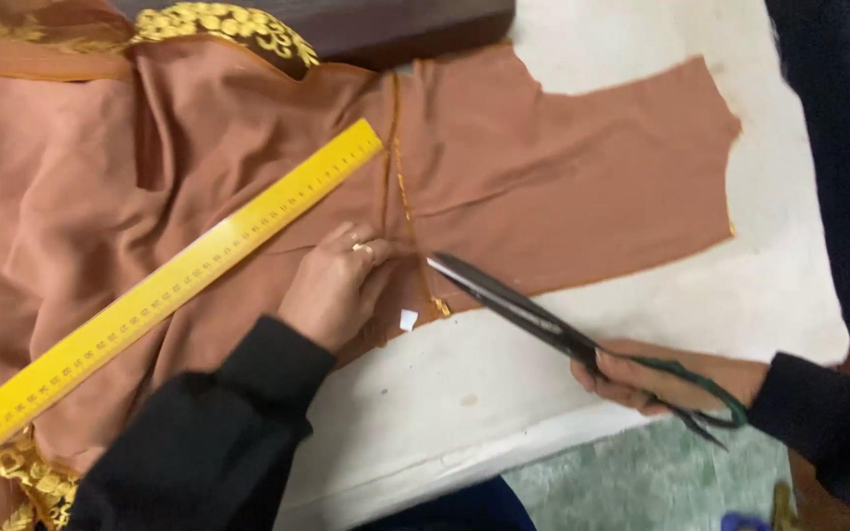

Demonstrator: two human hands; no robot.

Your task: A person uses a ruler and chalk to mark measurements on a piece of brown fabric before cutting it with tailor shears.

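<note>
There, my left hand (334, 285) lay flat with its fingers pressed down on the brown cloth (504, 177), holding it against the white table (641, 324) near the cloth's lower edge, beside a thin gold-trimmed seam (403, 197). My right hand (656, 382) was closed around the green handles of the scissors (553, 329), whose dark blades, nearly together, pointed at the cloth just beside my left fingers. A long yellow ruler (164, 290) lay slantwise across the cloth to the left. A small white tag (408, 320) sat at the cloth's edge.
</note>
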